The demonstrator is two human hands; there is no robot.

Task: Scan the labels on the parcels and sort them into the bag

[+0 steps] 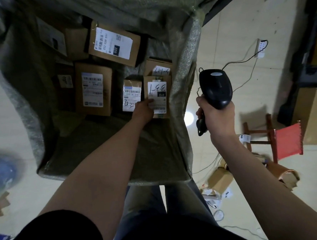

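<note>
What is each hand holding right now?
The left hand grips the parcel marked 3-3-1 inside the bag.
The right hand grips the black scanner.

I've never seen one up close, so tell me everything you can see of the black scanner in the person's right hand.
The scanner is black, smooth plastic by its look, with a rounded head bearing a small grey oval badge. Its handle sits in the grip of the right hand, fingers curled round it. A dark cable boot and thin cord leave its lower end. It hangs in the air just outside the right rim of the bag.
</note>
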